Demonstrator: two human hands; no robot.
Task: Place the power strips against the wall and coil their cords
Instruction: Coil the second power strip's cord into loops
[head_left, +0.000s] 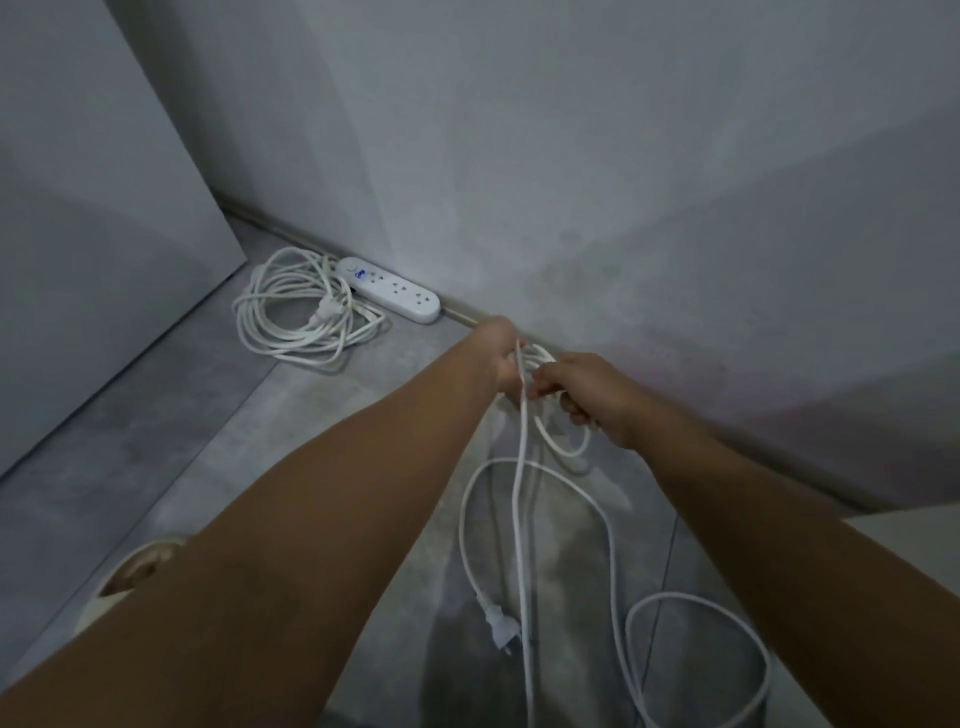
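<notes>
A white power strip (389, 290) lies on the floor against the wall, its coiled white cord (301, 312) beside it on the left. Close to the wall at the centre, my left hand (501, 358) grips small loops of a second white cord (519, 499). My right hand (587, 395) pinches the same cord right next to it. Long loose loops of this cord trail down over the floor toward me, and its plug (498, 626) hangs low between my arms. The second cord's strip is not visible.
A grey wall (571, 182) meets the grey tiled floor (156, 441) along a skirting line. A large pale panel (93, 234) leans at the left. A beige slipper (124, 577) shows at the lower left.
</notes>
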